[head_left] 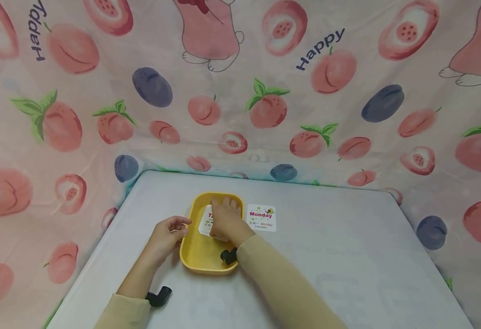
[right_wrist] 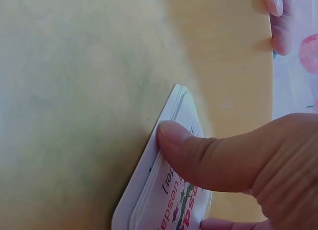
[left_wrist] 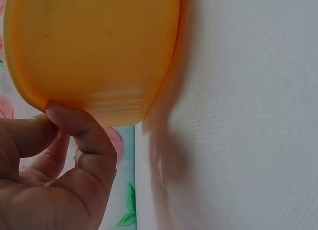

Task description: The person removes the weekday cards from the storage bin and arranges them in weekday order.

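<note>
A yellow plastic tray [head_left: 201, 260] sits on the white table. My left hand [head_left: 164, 237] is at its left side, and in the left wrist view the thumb and index finger pinch the rim. Inside the tray, my right hand [head_left: 227, 221] grips a small stack of white cards [right_wrist: 186, 210], its thumb pressing on the face of the top one. That card reads "Tuesday" in red letters. In the head view, a white card [head_left: 204, 225] with red print shows beside the right hand, which hides part of it.
A "Monday" card [head_left: 261, 219] lies face up on the table just right of the tray. Black wrist pieces [head_left: 160, 297] stick out by both sleeves. A fruit-print cloth [head_left: 232, 105] hangs behind and beside the white tabletop [head_left: 347, 265].
</note>
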Demonstrator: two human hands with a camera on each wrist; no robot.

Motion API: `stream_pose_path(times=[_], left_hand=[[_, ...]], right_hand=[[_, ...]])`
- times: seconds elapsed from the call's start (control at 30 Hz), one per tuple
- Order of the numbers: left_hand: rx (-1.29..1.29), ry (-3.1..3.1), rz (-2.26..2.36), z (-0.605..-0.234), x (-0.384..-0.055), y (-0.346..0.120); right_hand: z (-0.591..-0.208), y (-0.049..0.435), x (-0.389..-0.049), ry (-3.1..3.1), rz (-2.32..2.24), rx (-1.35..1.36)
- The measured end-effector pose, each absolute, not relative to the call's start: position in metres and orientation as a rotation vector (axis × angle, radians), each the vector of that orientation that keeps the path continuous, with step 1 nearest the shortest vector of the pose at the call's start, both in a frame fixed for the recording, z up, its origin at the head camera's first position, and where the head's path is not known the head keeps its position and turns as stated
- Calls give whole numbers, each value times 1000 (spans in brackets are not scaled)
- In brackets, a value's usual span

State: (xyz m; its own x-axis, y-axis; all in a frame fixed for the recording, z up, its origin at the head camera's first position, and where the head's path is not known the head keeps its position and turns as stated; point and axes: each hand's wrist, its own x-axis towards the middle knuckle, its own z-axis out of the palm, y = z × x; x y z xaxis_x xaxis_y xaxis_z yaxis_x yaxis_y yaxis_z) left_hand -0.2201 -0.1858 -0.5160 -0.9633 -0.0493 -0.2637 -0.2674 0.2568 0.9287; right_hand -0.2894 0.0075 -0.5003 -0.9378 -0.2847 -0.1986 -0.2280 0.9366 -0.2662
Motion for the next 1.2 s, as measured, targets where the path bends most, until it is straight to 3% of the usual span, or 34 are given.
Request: stream_pose_path(times=[1.2], left_hand=[[-295,2336,1794,-516,-220,-186]], right_hand=[[-502,2,-287,2972,-207,-479]])
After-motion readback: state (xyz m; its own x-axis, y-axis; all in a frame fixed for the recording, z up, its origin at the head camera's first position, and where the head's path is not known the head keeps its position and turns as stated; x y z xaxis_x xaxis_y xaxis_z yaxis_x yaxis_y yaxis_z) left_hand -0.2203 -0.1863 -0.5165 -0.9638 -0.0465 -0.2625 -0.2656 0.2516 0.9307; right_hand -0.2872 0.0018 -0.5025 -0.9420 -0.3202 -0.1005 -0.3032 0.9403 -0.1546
